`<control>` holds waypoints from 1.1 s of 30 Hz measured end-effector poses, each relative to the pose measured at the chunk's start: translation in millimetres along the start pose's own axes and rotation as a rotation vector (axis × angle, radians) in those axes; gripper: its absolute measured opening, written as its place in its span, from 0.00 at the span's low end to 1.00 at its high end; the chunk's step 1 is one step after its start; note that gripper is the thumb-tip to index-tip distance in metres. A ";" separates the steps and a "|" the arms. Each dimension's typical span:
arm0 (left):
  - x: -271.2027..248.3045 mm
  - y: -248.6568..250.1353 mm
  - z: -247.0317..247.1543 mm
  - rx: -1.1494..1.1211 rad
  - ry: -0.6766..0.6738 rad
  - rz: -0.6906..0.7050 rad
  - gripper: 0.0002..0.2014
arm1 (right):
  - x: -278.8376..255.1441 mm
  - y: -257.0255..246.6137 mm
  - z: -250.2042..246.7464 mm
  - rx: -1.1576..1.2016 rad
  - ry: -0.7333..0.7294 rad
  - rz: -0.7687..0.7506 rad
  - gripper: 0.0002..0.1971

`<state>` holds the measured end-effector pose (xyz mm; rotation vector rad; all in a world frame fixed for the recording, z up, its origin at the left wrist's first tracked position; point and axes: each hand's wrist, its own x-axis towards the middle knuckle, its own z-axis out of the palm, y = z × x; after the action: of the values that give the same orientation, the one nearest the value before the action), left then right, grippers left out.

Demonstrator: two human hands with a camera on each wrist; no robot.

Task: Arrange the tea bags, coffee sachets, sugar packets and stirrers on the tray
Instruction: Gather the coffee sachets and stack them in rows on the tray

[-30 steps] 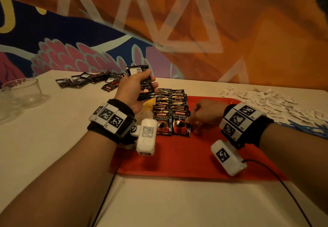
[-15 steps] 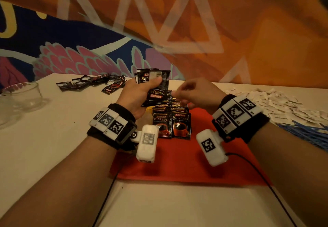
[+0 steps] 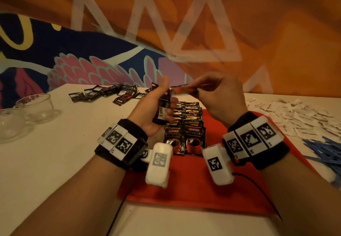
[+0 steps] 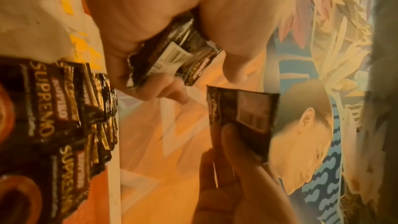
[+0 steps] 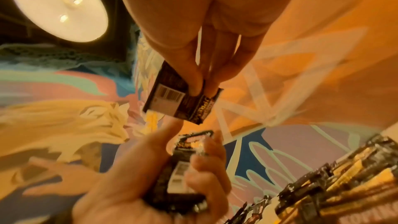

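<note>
My right hand [image 3: 219, 97] is no longer resting on the red tray [image 3: 193, 186]; it is now lifting up to my left hand [image 3: 153, 106] and is pinching one coffee sachet [image 5: 183, 101] out of the bundle of sachets [image 3: 163, 111], which my left hand is now holding lower, thumb raised.

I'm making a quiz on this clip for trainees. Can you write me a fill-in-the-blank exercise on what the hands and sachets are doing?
1. The right hand pinches a single coffee ____.
2. The left hand holds a small ____ of sachets.
3. The two sachet rows lie on the ____ tray.
4. The blue stirrers lie on the person's ____ side.

Missing words: sachet; stack; red; right
</note>
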<state>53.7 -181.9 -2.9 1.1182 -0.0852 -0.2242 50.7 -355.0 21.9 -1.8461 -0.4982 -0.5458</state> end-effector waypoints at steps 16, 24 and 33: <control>-5.1 -2.5 10.5 0.164 0.131 0.415 0.08 | -3.7 19.3 9.2 -0.128 -0.100 0.127 0.04; -8.6 -0.3 11.6 0.274 0.161 0.457 0.11 | -7.1 10.9 6.3 0.287 -0.157 0.264 0.05; -8.0 1.7 16.5 0.214 0.271 0.383 0.05 | -8.2 11.9 10.1 0.303 -0.127 0.270 0.09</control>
<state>43.3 -194.0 6.2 1.3113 -0.0815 0.2843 52.3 -349.8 5.1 -1.6281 -0.3830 -0.1607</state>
